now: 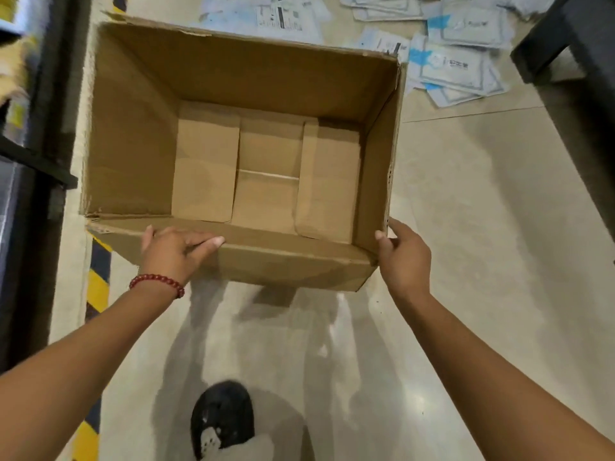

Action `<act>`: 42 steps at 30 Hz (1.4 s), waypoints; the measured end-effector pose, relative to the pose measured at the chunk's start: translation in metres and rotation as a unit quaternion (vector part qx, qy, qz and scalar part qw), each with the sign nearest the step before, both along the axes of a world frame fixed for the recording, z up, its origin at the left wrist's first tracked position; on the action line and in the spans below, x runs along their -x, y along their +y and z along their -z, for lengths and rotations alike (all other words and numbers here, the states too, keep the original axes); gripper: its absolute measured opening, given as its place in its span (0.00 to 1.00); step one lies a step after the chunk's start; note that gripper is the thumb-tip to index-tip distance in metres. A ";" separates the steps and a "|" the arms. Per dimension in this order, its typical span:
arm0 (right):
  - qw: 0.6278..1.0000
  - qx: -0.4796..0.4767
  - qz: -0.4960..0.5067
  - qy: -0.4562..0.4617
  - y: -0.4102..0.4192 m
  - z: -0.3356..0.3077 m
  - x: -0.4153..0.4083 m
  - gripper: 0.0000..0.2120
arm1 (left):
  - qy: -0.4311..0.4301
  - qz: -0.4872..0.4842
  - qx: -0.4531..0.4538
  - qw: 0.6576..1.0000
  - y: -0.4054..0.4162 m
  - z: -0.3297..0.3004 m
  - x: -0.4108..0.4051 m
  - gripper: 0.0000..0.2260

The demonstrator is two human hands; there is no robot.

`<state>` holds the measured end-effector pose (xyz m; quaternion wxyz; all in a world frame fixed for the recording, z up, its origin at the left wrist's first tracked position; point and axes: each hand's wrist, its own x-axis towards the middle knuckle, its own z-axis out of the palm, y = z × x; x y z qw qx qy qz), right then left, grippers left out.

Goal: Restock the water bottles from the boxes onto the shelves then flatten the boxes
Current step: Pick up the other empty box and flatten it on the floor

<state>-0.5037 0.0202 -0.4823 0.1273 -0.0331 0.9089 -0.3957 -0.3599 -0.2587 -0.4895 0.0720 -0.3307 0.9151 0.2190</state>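
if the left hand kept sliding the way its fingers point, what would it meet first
Probably nothing soon: the left hand points right along the cardboard box near wall, toward the right hand at the far corner.

You are looking into an open box [233, 94] with nothing standing inside, so a hand is getting clear passage down to its bottom flaps. Dark shelving [30, 161] is crowding its left wall, and packets [459, 64] are littering the floor beyond it. Bare floor [482, 211] is lying open on the right, with a dark fixture [572, 44] blocking the far right corner.
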 end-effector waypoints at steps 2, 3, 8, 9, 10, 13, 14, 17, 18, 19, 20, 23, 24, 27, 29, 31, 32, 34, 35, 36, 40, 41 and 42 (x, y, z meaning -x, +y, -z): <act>1.000 -0.008 0.009 0.017 -0.002 0.007 0.002 0.15 | 0.020 -0.017 0.007 1.000 0.005 0.002 -0.003 0.14; 1.000 -0.007 0.014 0.027 -0.004 0.010 0.004 0.15 | 0.030 -0.020 0.016 0.999 0.008 0.003 -0.003 0.15; 0.998 0.030 0.007 0.046 0.000 0.022 0.015 0.15 | 0.057 -0.028 0.061 0.996 0.023 -0.002 -0.007 0.14; 0.998 0.054 0.005 0.037 0.003 0.024 0.013 0.15 | 0.054 -0.033 0.063 0.996 0.025 -0.001 -0.009 0.14; 0.997 0.073 0.012 0.019 0.007 0.026 0.009 0.17 | 0.044 -0.039 0.058 0.997 0.027 -0.001 -0.012 0.14; 0.995 0.089 0.016 -0.048 0.019 0.036 -0.019 0.25 | -0.010 -0.040 0.038 0.998 0.030 0.000 -0.021 0.16; 0.993 0.095 -0.001 -0.069 0.022 0.039 -0.031 0.26 | -0.031 -0.044 0.025 0.998 0.030 0.000 -0.024 0.18; 0.990 0.109 -0.012 -0.094 0.025 0.044 -0.050 0.24 | -0.070 -0.039 -0.010 0.997 0.037 -0.006 -0.031 0.21; 0.991 0.095 -0.014 -0.090 0.025 0.043 -0.051 0.22 | -0.083 -0.023 -0.011 0.996 0.041 -0.008 -0.033 0.20; 0.993 0.072 -0.018 -0.088 0.025 0.041 -0.051 0.21 | -0.098 -0.002 -0.009 0.995 0.047 -0.012 -0.034 0.20; 0.995 0.045 -0.022 -0.091 0.026 0.039 -0.051 0.20 | -0.111 0.023 -0.007 0.994 0.054 -0.015 -0.035 0.21; 0.993 -0.025 -0.053 -0.101 0.029 0.031 -0.047 0.19 | -0.140 0.089 0.008 0.986 0.076 -0.032 -0.037 0.28; 0.992 -0.034 -0.061 -0.103 0.029 0.030 -0.043 0.19 | -0.143 0.103 -0.004 0.984 0.080 -0.034 -0.037 0.30; 0.988 -0.039 -0.076 -0.126 0.028 0.027 -0.033 0.16 | -0.181 0.175 -0.029 0.967 0.095 -0.056 -0.039 0.44; 0.984 -0.047 -0.079 -0.150 0.027 0.024 -0.030 0.15 | -0.218 0.224 -0.049 0.949 0.107 -0.072 -0.040 0.53; 0.980 -0.060 -0.081 -0.171 0.027 0.022 -0.029 0.14 | -0.249 0.267 -0.080 0.927 0.097 -0.072 -0.058 0.55; 0.978 -0.068 -0.080 -0.182 0.027 0.021 -0.029 0.13 | -0.256 0.248 -0.090 0.930 0.083 -0.058 -0.067 0.57; 0.973 -0.076 -0.081 -0.200 0.027 0.019 -0.034 0.11 | -0.278 0.217 -0.067 0.933 0.067 -0.038 -0.090 0.57; 0.971 -0.076 -0.084 -0.209 0.029 0.019 -0.036 0.11 | -0.266 0.240 -0.054 0.932 0.069 -0.044 -0.094 0.47; 0.970 -0.082 -0.090 -0.210 0.031 0.019 -0.038 0.10 | -0.242 0.260 -0.052 0.933 0.076 -0.054 -0.091 0.37; 0.945 -0.166 -0.182 -0.214 0.039 0.000 -0.039 0.14 | -0.143 0.278 -0.043 0.949 0.093 -0.091 -0.075 0.19; 0.943 -0.159 -0.201 -0.211 0.041 -0.005 -0.035 0.19 | -0.138 0.268 -0.033 0.953 0.094 -0.098 -0.072 0.18; 0.948 -0.138 -0.209 -0.194 0.043 -0.012 -0.031 0.25 | -0.136 0.256 -0.021 0.957 0.090 -0.096 -0.070 0.17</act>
